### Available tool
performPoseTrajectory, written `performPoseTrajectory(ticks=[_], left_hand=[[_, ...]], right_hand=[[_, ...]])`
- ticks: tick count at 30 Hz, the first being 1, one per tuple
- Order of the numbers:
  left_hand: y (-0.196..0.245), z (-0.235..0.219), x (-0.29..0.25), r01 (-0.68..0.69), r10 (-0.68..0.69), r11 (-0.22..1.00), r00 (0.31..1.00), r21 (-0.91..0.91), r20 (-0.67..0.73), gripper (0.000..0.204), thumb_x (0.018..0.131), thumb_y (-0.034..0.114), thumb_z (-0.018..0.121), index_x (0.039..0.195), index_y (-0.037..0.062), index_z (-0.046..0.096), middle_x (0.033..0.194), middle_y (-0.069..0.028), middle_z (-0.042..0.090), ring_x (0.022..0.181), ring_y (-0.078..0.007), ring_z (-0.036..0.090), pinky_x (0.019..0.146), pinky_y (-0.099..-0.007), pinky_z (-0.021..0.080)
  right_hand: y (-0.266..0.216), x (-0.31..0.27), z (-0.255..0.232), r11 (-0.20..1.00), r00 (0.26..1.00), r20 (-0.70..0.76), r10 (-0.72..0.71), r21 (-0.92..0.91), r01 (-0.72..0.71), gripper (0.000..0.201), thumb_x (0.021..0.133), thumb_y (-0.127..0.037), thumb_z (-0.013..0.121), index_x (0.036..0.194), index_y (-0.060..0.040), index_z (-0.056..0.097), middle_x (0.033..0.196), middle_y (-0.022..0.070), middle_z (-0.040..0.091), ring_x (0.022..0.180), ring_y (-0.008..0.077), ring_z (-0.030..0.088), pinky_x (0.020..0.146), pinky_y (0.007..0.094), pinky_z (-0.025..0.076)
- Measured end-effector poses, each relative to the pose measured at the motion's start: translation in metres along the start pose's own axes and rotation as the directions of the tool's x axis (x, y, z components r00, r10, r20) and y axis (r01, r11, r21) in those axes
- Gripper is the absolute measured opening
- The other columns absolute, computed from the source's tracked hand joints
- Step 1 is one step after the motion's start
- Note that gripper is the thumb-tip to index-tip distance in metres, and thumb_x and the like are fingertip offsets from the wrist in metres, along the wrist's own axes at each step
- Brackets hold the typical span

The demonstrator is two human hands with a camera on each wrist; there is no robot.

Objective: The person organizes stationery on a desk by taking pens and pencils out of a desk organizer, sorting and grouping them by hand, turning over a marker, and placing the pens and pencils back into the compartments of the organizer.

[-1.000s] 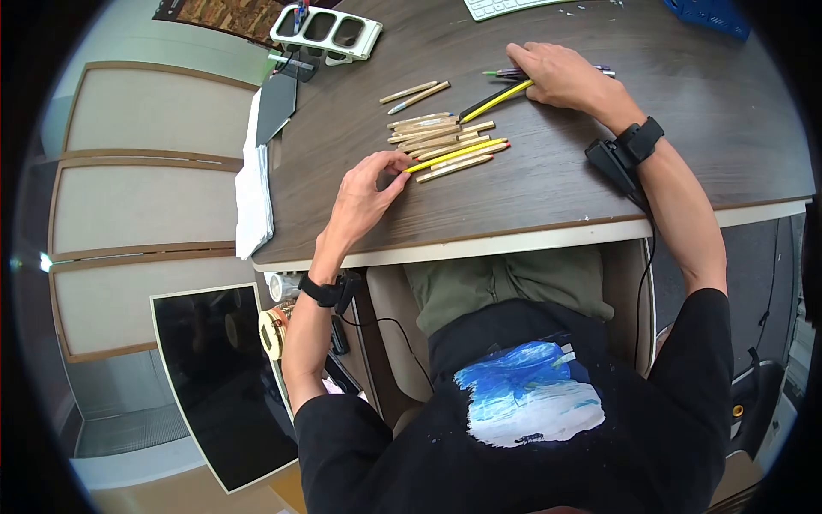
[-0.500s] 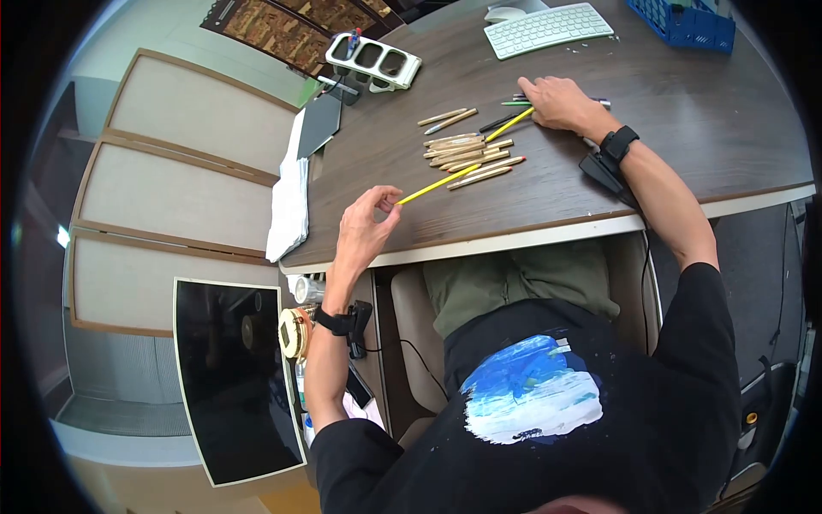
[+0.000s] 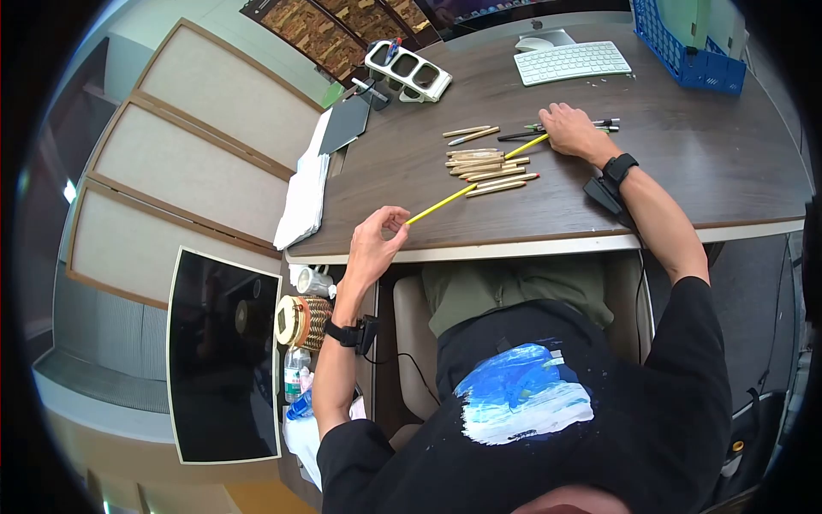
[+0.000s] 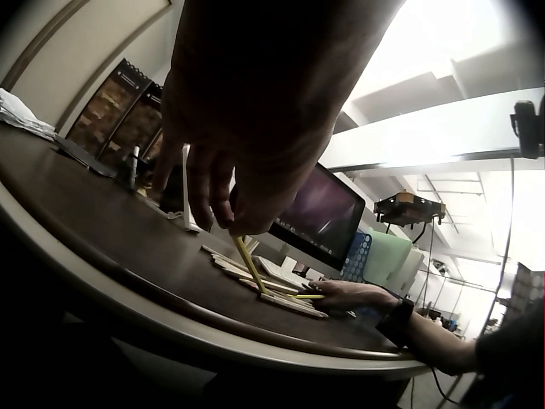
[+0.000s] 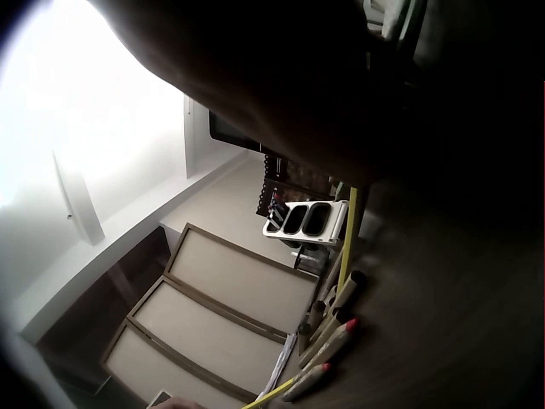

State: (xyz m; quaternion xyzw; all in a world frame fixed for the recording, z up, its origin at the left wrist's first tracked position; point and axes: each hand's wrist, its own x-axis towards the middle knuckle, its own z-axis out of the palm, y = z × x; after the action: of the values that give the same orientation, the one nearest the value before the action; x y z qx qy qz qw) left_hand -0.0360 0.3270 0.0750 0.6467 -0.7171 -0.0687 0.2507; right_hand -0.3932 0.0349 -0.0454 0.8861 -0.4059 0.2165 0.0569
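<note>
In the head view my left hand (image 3: 377, 242) pinches the end of a yellow pencil (image 3: 441, 204) between thumb and fingers. The pencil slants up to the right, its far end overlapping a pile of wooden pencils (image 3: 475, 161). Some of these have red tips (image 5: 352, 325). My right hand (image 3: 572, 134) lies to the right of the pile. Its thumb side grips the end of a second yellow pencil (image 3: 524, 147), which points down toward the pile. Dark and green pencils or pens (image 3: 610, 125) show partly from under that hand, and a black one (image 3: 516, 136) lies left of it.
Two wooden pencils (image 3: 471, 135) lie apart above the pile. Farther back are a white keyboard (image 3: 572, 63), a white holder with compartments (image 3: 409, 71) and a blue basket (image 3: 711, 72). Papers (image 3: 301, 210) and a dark folder (image 3: 345, 122) lie at the desk's left edge.
My left hand has drawn its yellow pencil down and left, off most of the pile. The right hand stays near the pens; the black pencil has come apart from its yellow one. The head view has shifted.
</note>
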Motion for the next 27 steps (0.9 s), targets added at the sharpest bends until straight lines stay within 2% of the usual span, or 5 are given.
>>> performPoseTrajectory(ticks=[9, 13, 14, 17, 27], left_hand=[[0.010, -0.012, 0.000, -0.038, 0.023, 0.996, 0.984, -0.079, -0.177, 0.024, 0.097, 0.007, 0.077, 0.119, 0.0006, 0.074, 0.103, -0.0084, 0.078, 0.095, -0.0162, 0.074, 0.090, -0.0324, 0.058], [0.014, -0.020, 0.010, -0.077, 0.023, 0.981, 0.957, -0.177, -0.288, 0.021, 0.100, 0.005, 0.076, 0.120, 0.0007, 0.074, 0.106, -0.0074, 0.078, 0.099, -0.0145, 0.073, 0.093, -0.0310, 0.059], [0.016, -0.022, 0.013, -0.098, 0.033, 0.975, 0.951, -0.201, -0.307, 0.021, 0.100, 0.005, 0.076, 0.121, 0.0010, 0.074, 0.108, -0.0071, 0.078, 0.100, -0.0140, 0.073, 0.094, -0.0304, 0.059], [0.024, -0.027, 0.019, -0.126, 0.042, 0.964, 0.941, -0.233, -0.335, 0.022, 0.101, 0.005, 0.077, 0.122, 0.0007, 0.074, 0.109, -0.0066, 0.077, 0.102, -0.0130, 0.072, 0.097, -0.0299, 0.059], [0.063, -0.030, 0.040, -0.176, 0.108, 0.952, 0.958, -0.250, -0.265, 0.025, 0.103, 0.009, 0.076, 0.127, 0.0023, 0.071, 0.115, -0.0056, 0.075, 0.108, -0.0143, 0.074, 0.097, -0.0306, 0.059]], right_hand=[[0.011, 0.022, -0.033, 0.912, 0.963, -0.160, 0.216, 0.386, -0.141, 0.024, 0.102, -0.008, 0.054, 0.126, -0.0080, 0.049, 0.095, 0.0274, 0.075, 0.084, 0.0478, 0.074, 0.075, 0.0594, 0.057], [0.018, 0.030, -0.060, 0.663, 0.811, -0.409, 0.419, 0.748, 0.034, 0.021, 0.105, -0.019, 0.054, 0.122, -0.0068, 0.053, 0.082, 0.0161, 0.066, 0.068, 0.0319, 0.064, 0.063, 0.0499, 0.051], [0.017, 0.028, -0.064, 0.500, 0.820, -0.352, 0.451, 0.861, 0.094, 0.014, 0.108, -0.018, 0.054, 0.116, -0.0070, 0.054, 0.078, 0.0044, 0.054, 0.065, 0.0147, 0.051, 0.056, 0.0357, 0.045], [0.010, 0.024, -0.064, 0.110, 0.847, -0.229, 0.479, 0.973, 0.201, 0.006, 0.109, -0.012, 0.052, 0.112, -0.0082, 0.055, 0.077, -0.0028, 0.047, 0.063, 0.0066, 0.045, 0.052, 0.0274, 0.038], [0.011, 0.020, -0.020, 0.125, 0.929, 0.033, 0.368, 0.989, -0.084, 0.013, 0.110, -0.016, 0.054, 0.112, -0.0060, 0.061, 0.071, -0.0055, 0.046, 0.058, 0.0064, 0.046, 0.053, 0.0277, 0.041]])
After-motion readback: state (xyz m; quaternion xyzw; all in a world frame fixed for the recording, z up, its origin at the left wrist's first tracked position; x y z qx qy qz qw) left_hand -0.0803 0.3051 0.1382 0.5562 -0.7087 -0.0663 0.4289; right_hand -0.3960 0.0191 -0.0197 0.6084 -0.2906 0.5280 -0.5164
